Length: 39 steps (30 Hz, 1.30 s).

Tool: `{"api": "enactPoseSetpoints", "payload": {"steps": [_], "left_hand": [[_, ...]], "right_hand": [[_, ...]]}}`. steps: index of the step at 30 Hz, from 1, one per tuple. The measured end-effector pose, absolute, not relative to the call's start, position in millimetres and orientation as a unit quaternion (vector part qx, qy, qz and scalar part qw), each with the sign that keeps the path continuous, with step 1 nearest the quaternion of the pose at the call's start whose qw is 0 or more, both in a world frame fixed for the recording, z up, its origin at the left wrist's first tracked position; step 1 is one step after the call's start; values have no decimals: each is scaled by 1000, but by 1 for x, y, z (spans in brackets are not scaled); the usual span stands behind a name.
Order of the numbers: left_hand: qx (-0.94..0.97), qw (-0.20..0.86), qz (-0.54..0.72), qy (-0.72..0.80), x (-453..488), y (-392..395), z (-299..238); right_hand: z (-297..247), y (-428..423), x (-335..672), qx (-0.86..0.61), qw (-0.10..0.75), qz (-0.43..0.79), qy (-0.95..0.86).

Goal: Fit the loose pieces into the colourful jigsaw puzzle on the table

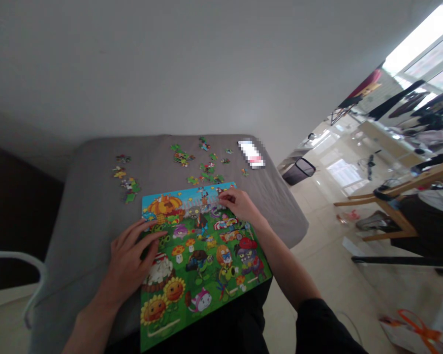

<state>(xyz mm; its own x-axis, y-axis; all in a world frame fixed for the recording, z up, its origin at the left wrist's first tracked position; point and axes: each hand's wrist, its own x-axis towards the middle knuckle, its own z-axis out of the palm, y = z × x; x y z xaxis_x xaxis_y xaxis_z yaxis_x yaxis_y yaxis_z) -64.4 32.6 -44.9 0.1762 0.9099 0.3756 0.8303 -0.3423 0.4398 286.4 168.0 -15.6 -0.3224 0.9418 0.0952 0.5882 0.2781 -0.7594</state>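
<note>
A colourful cartoon jigsaw puzzle board (210, 295) lies tilted across the near edge of a grey cloth-covered surface, partly over my lap. It shows a pumpkin, sunflowers, mushrooms and cartoon figures on green. My left hand (131, 250) rests on its left side, fingers apart and nothing in them. At the upper right of the board, my right hand (239, 204) has its thumb and fingers pinched together, touching the picture; whatever is between the fingertips is hidden. Loose puzzle pieces (207, 174) lie just beyond the board's top edge.
More puzzle pieces (131, 189) are scattered at the left, and another cluster (181, 156) lies farther back. A phone (251, 154) with a lit, blurred screen sits at the back right. A plain wall (170, 69) rises behind. A bin (299, 172) and a wooden chair (395, 209) stand to the right.
</note>
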Motion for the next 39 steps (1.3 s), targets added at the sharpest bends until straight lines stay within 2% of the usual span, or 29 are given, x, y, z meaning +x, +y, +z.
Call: {"api": "enactPoseSetpoints", "payload": {"steps": [7, 13, 17, 21, 28, 39], "left_hand": [[767, 61, 295, 566, -64, 32, -43], [761, 75, 279, 581, -62, 31, -42], [764, 77, 257, 587, -65, 32, -44], [783, 61, 225, 577, -72, 34, -50], [794, 23, 170, 583, -66, 31, -47], [803, 12, 149, 577, -86, 31, -57]], "right_hand": [[-4, 154, 286, -494, 270, 262, -784], [3, 121, 288, -452, 147, 155, -866], [5, 122, 284, -451, 125, 133, -874], [10, 163, 284, -442, 143, 177, -868], [1, 246, 287, -489, 210, 156, -832], [-30, 247, 296, -482, 239, 155, -829]]}}
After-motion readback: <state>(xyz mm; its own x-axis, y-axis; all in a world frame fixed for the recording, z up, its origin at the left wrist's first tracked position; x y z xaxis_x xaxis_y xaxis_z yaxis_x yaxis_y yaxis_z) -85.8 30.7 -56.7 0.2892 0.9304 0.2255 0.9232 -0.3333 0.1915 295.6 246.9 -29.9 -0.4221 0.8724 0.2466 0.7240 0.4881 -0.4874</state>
